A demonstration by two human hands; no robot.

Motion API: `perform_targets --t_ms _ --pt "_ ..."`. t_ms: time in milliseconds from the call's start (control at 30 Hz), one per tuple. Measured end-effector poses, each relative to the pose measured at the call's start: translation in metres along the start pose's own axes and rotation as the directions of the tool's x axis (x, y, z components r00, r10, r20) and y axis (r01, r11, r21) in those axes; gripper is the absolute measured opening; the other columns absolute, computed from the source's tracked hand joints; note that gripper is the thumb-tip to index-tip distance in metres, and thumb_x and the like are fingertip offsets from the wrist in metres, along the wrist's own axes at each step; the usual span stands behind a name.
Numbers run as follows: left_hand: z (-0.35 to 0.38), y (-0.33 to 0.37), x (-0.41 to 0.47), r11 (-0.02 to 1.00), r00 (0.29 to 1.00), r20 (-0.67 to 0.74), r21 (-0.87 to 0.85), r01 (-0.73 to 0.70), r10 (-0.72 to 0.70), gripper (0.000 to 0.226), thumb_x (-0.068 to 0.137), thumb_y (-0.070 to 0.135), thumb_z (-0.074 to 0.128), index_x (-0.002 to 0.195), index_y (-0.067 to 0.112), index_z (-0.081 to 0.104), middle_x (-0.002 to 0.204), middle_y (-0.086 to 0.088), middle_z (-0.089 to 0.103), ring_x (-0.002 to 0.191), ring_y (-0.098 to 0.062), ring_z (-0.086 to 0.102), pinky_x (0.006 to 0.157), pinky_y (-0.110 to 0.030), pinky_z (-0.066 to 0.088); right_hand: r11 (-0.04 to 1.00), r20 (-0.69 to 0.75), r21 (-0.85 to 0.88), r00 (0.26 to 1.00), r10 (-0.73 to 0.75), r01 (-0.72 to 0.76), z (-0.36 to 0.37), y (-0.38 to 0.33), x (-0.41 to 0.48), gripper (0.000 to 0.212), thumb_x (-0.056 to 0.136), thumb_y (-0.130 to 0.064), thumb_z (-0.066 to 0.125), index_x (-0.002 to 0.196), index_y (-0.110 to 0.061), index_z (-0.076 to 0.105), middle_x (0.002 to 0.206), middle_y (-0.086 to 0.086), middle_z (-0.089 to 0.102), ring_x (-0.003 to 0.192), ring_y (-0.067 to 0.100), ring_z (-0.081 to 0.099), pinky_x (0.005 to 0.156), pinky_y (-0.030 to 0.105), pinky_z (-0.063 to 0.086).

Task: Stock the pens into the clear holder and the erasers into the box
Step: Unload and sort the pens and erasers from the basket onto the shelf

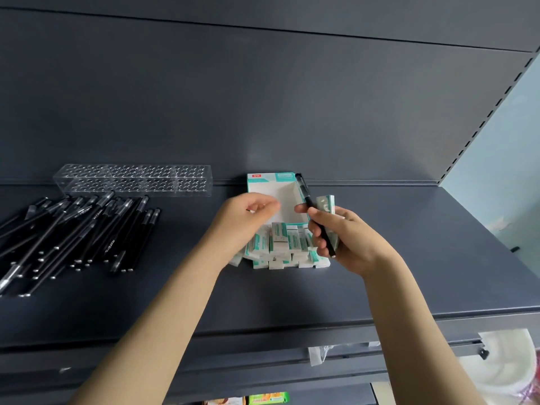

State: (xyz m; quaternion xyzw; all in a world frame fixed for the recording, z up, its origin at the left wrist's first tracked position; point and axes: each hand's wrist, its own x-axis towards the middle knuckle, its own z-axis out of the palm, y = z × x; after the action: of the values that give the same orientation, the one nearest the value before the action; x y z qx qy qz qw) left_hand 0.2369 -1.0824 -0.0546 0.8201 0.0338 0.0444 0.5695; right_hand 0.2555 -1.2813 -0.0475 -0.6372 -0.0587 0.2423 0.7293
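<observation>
A clear holder [133, 180] with rows of round holes stands at the back left of the dark shelf. In front of it lies a heap of black pens [76, 232]. The white and teal box [282, 197] stands open at the shelf's back middle, with a pile of boxed erasers [280, 247] just in front of it. My right hand [344, 238] grips one black pen [314, 211] and one eraser [326, 204] together, beside the box's right wall. My left hand [248, 217] hovers over the box's left side with its fingers curled; whether it holds anything is unclear.
The dark shelf [409, 273] has a back panel close behind the holder and box, and a slotted upright at the right. Its front edge runs below my forearms. Packaged goods [267, 399] and plastic wrapping [502, 366] sit on lower levels.
</observation>
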Motion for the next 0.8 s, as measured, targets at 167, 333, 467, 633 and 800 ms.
perform_targets --t_ms 167,333,467,633,800 --pt "-0.005 0.015 0.008 0.947 0.995 0.087 -0.313 0.075 -0.050 0.012 0.092 0.036 0.063 0.095 0.029 0.072 0.082 0.018 0.067 0.075 -0.007 0.048 0.069 -0.025 0.038 0.991 0.133 -0.132 0.991 0.006 0.012 0.009 0.000 -0.003 0.026 0.098 -0.022 0.055 0.113 -0.006 0.069 0.066 0.002 0.046 0.053 0.015 0.040 0.049 0.025 0.036" --pt "-0.002 0.013 0.010 0.865 0.989 0.112 -0.483 0.137 -0.094 0.008 0.092 0.030 0.065 0.092 0.024 0.070 0.084 0.012 0.069 0.077 -0.007 0.055 0.070 -0.024 0.040 0.993 0.170 -0.116 0.985 0.016 0.004 0.010 0.002 -0.006 0.037 0.088 -0.031 0.060 0.116 -0.007 0.069 0.089 0.005 0.066 0.064 0.016 0.055 0.054 0.026 0.048" --pt "-0.004 0.008 0.011 0.807 0.991 0.058 -0.575 0.135 -0.124 0.008 0.095 0.022 0.062 0.091 0.018 0.067 0.084 0.001 0.069 0.071 -0.009 0.061 0.063 -0.020 0.047 0.992 -0.003 -0.125 1.000 -0.004 0.004 -0.004 0.005 -0.007 0.032 0.087 -0.030 0.064 0.112 -0.011 0.073 0.076 -0.002 0.061 0.074 0.019 0.051 0.064 0.028 0.049" --pt "-0.002 0.003 0.011 0.840 0.989 0.051 -0.523 0.144 -0.138 0.009 0.095 0.019 0.062 0.097 0.013 0.068 0.084 -0.004 0.068 0.067 -0.009 0.063 0.060 -0.019 0.051 0.960 -0.262 -0.279 0.961 -0.091 0.015 -0.022 0.011 -0.007 0.024 0.089 -0.023 0.070 0.112 -0.025 0.063 0.074 0.000 0.067 0.065 0.012 0.055 0.057 0.025 0.040" --pt "0.006 0.003 0.009 0.930 0.992 0.025 -0.347 0.124 -0.123 0.011 0.094 0.021 0.063 0.100 0.013 0.069 0.081 0.003 0.068 0.065 -0.004 0.063 0.058 -0.017 0.048 0.944 -0.419 -0.330 0.893 -0.167 0.022 -0.034 0.028 -0.005 0.008 0.092 -0.019 0.067 0.100 -0.019 0.067 0.083 0.004 0.066 0.066 0.016 0.053 0.054 0.024 0.040"
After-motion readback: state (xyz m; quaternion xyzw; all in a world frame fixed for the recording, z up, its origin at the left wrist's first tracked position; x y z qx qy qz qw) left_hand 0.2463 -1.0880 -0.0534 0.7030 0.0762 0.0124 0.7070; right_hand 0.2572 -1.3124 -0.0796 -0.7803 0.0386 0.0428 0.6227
